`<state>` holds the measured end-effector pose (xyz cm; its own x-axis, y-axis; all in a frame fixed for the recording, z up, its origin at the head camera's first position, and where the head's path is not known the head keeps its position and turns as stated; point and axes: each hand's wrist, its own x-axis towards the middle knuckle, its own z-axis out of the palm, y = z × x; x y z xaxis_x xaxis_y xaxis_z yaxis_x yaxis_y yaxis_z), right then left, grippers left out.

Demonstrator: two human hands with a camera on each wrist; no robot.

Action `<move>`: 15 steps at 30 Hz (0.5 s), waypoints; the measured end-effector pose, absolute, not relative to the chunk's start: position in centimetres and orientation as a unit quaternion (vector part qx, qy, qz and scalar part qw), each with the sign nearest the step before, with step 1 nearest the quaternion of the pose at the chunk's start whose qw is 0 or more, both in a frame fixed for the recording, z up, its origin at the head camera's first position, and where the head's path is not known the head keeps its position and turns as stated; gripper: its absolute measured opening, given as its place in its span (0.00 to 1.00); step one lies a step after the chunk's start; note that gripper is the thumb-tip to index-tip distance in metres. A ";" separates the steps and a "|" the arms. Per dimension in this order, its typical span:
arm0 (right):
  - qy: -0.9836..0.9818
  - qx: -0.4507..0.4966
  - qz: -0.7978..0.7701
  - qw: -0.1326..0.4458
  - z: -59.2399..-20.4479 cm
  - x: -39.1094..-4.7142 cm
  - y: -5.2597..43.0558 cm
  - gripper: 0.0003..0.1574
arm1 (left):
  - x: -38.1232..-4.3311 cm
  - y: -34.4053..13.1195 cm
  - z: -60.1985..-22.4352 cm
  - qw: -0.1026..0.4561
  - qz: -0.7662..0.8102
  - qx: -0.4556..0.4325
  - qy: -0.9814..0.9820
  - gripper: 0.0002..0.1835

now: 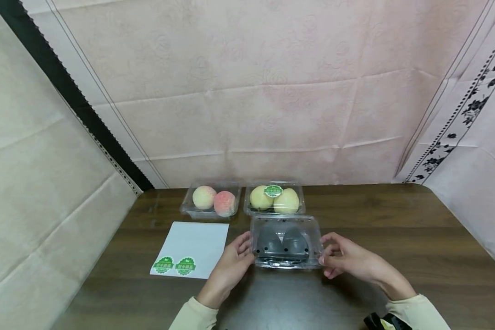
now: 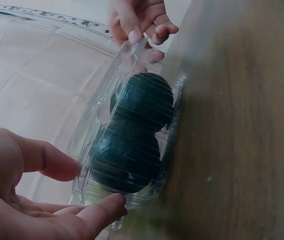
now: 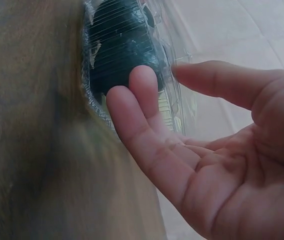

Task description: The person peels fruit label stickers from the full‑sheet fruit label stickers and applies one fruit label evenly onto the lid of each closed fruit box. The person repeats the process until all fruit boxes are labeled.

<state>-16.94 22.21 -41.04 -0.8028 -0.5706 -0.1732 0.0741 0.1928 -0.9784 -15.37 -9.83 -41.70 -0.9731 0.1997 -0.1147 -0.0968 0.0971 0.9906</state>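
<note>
A ribbed, clear-plastic box (image 1: 284,263) is pinched by fingers of the left hand (image 1: 233,260) and right hand (image 1: 349,257). Dark domes (image 1: 294,239) are enclosed.

The head view is bright and even, with pale glare on the table (image 1: 276,305) on the near side of the fingers (image 3: 149,152), soft shadows under them, glints along the box (image 1: 288,264) between them; both wrist views are dimmer, hazy, the table blurred
</note>
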 end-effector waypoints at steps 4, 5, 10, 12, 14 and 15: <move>0.725 -0.176 -0.610 0.267 -41.2 -16.9 21.9 0.33 | -15.4 -10.2 -41.7 0.116 0.660 0.038 0.741 0.37; 0.726 -0.177 -0.609 0.267 -41.2 -16.9 21.9 0.33 | -15.4 -10.2 -41.7 0.117 0.658 0.039 0.743 0.37; 0.732 -0.176 -0.603 0.264 -41.1 -16.8 21.8 0.32 | -15.5 -10.4 -41.6 0.126 0.650 0.044 0.748 0.38; 0.735 -0.177 -0.601 0.260 -41.1 -16.7 21.7 0.32 | -15.5 -10.3 -41.5 0.130 0.647 0.047 0.750 0.37; 0.737 -0.179 -0.598 0.258 -41.1 -16.6 21.7 0.32 | -15.5 -10.4 -41.4 0.135 0.644 0.048 0.752 0.37; 0.739 -0.180 -0.597 0.256 -41.1 -16.5 21.7 0.31 | -15.5 -10.4 -41.3 0.137 0.643 0.049 0.752 0.37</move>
<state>-16.52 21.69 -41.05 -0.8037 -0.5720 -0.1640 0.0400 0.2231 -0.9740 -15.52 -10.39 -41.32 -0.9574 0.2507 -0.1434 -0.1030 0.1676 0.9805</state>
